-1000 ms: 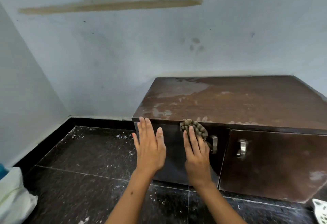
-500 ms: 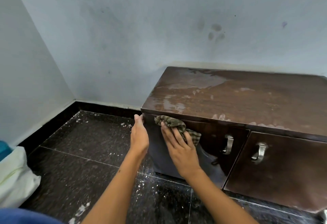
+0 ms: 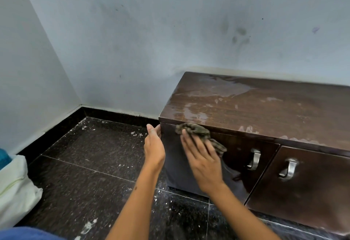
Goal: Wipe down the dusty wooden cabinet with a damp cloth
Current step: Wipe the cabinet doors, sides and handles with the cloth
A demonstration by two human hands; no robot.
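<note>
The cloth is pressed flat against the upper left of the cabinet front by the straight fingers of the right hand, for wiping; the cabinet's left corner is touched by the open left hand, seemingly as a brace

A pale blue wall with dark smudges stands behind. The dark speckled floor has white flecks. A white bag lies at the left edge.
</note>
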